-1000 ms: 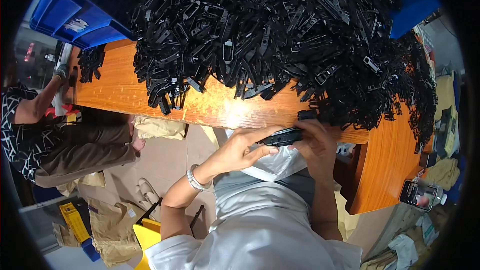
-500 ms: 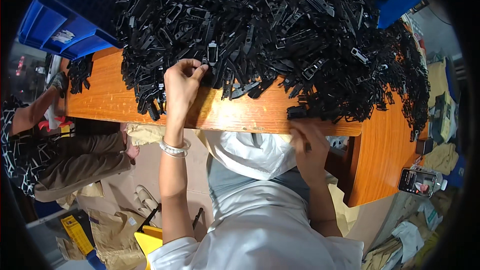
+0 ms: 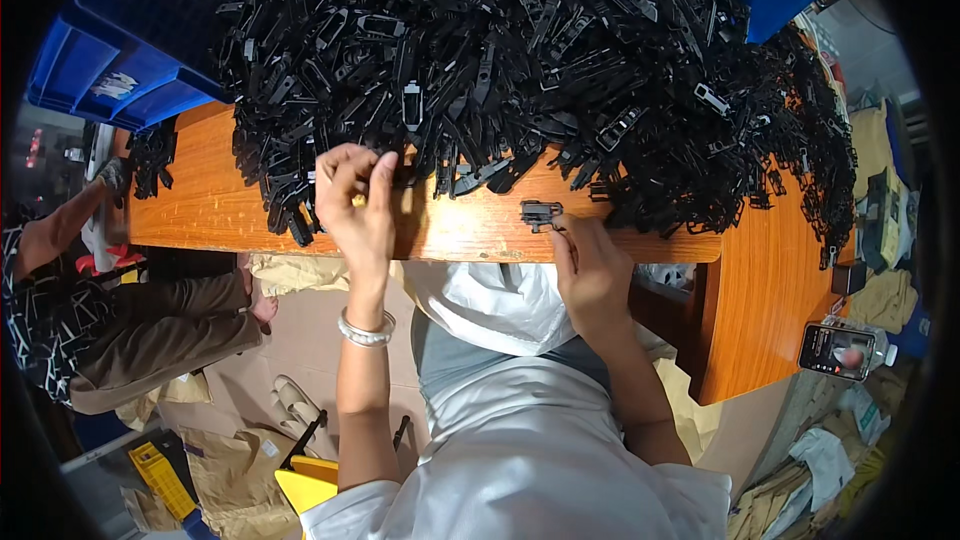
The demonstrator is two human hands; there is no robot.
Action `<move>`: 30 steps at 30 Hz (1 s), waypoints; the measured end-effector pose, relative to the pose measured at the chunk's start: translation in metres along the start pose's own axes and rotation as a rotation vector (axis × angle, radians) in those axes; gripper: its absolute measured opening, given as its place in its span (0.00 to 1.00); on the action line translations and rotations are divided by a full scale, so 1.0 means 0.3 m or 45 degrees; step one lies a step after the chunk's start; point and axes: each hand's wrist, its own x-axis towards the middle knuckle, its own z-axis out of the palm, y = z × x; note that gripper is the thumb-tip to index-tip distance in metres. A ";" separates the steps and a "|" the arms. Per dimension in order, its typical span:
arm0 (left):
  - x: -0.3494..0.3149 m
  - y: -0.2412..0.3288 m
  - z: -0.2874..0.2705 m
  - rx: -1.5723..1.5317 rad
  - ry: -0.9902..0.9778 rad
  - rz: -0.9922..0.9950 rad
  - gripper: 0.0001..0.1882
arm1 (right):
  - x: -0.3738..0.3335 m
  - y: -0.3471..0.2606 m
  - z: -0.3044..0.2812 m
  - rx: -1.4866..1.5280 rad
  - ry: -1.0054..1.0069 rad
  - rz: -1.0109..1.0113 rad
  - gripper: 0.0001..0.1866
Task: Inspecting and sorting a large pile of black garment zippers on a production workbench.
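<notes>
black plastic parts [image 3: 520,70] heaping, orange-brown wooden table [image 3: 470,230] showing, blue bins [image 3: 110,70] sitting behind, silver bracelet [image 3: 365,330] glinting, white plastic bag [image 3: 490,305] hanging

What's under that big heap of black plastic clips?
The orange wooden table shows along the near edge of the black plastic clips; blue bins flank them. Anything beneath the clips is covered.

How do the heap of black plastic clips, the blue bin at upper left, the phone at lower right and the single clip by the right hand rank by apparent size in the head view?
1. Heap of black plastic clips, by far the largest.
2. Blue bin, partly cut off by the rim.
3. Phone.
4. Single clip at the right hand, smallest, though the fisheye rim may shrink the phone.
</notes>
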 end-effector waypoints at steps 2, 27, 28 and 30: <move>-0.066 0.030 0.004 -0.066 -0.008 -0.105 0.05 | -0.002 -0.001 0.003 0.080 -0.039 0.031 0.07; -0.242 0.152 0.013 -1.562 -0.708 -1.436 0.13 | -0.005 -0.015 -0.095 0.473 -0.070 0.189 0.07; -0.237 0.145 0.013 -1.704 -0.834 -1.545 0.15 | -0.006 -0.012 -0.100 0.506 -0.112 0.100 0.08; -0.237 0.135 0.013 -1.826 -0.942 -1.495 0.17 | -0.003 -0.011 -0.102 0.540 -0.154 0.010 0.10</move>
